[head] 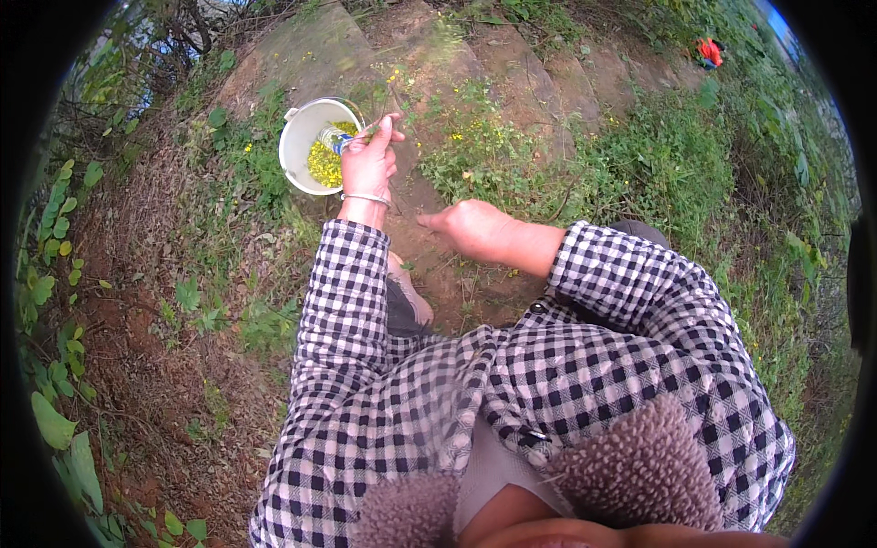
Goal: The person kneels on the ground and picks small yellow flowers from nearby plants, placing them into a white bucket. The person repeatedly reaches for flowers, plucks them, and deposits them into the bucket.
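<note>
A white plastic bucket at the upper left holds small yellow flowers and a clear plastic bottle with a blue label. Just right of the bucket's rim, my left hand pinches a thin plant stem with yellow flowers at its top. Whether the bucket's wire handle also rests on these fingers, I cannot tell. My right hand is lower and to the right, over bare soil, apart from the left, its fingers curled and a fingertip pointing left; nothing plain shows in it.
Leafy plants with small yellow flowers grow beyond my right hand. Flat stone or earth steps run across the top. Dry leaf litter covers the slope at left. A red-orange object lies at the upper right. My shoe is below my hands.
</note>
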`<state>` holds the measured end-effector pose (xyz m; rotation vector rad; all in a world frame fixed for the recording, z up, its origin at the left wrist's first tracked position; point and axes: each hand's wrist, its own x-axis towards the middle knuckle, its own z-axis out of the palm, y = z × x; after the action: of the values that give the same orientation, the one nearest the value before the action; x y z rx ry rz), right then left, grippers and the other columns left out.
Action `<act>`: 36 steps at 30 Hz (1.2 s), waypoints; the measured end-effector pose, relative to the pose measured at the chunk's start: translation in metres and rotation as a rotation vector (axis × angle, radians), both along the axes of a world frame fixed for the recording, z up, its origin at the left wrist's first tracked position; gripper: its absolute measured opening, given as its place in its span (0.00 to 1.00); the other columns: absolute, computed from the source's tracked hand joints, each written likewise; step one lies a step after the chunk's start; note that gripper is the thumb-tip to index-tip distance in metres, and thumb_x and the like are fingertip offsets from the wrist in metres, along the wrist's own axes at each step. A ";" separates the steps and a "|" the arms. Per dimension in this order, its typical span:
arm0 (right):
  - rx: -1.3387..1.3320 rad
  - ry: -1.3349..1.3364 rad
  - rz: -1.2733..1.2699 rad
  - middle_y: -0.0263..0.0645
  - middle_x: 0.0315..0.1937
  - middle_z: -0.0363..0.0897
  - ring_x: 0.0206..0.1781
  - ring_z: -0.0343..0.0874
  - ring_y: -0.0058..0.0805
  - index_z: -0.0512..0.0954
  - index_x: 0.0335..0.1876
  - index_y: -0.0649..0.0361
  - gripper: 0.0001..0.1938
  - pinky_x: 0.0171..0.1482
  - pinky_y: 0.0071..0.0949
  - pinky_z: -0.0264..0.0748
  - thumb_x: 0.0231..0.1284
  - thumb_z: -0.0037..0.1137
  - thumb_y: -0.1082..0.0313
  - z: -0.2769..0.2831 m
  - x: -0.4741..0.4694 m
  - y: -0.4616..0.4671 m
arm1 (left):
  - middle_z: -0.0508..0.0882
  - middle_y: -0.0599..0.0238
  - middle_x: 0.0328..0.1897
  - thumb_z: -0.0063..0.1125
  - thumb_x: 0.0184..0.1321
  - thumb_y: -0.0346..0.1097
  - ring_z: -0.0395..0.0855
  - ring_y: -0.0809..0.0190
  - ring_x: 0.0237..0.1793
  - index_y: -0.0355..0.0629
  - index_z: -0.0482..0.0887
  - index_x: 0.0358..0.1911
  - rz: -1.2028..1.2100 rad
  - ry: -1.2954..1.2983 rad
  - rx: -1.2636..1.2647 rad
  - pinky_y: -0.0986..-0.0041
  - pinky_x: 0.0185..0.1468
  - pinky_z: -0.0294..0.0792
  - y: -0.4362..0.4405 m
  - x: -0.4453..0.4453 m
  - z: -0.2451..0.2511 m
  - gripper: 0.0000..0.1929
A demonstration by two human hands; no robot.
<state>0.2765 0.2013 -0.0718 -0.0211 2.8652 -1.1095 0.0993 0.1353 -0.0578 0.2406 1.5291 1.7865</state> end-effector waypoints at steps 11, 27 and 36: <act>-0.628 -0.005 -0.550 0.49 0.56 0.72 0.56 0.76 0.34 0.66 0.62 0.63 0.28 0.59 0.30 0.71 0.53 0.59 0.68 0.031 -0.008 0.114 | 0.82 0.76 0.22 0.57 0.61 0.38 0.57 0.81 0.13 0.45 0.86 0.39 0.039 0.162 -0.342 0.84 0.17 0.48 -0.008 0.004 -0.002 0.08; -1.908 -0.204 -0.164 0.53 0.65 0.60 0.68 0.61 0.48 0.55 0.68 0.67 0.36 0.69 0.39 0.59 0.58 0.56 0.60 0.024 -0.006 0.100 | 0.86 0.73 0.23 0.56 0.60 0.35 0.71 0.79 0.22 0.42 0.87 0.38 0.073 0.762 -0.497 0.82 0.29 0.62 -0.013 -0.004 -0.011 0.09; -1.609 -0.299 -0.391 0.32 0.35 0.77 0.37 0.76 0.17 0.75 0.49 0.66 0.13 0.41 0.17 0.77 0.64 0.53 0.67 0.007 -0.011 0.071 | 0.87 0.67 0.36 0.54 0.60 0.36 0.65 0.79 0.17 0.39 0.83 0.44 -0.143 0.010 -0.253 0.86 0.25 0.60 -0.013 0.006 -0.015 0.12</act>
<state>0.2653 0.2719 -0.0652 0.5388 1.0793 -2.7287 0.1052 0.1226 -0.0728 0.2283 1.6828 1.4675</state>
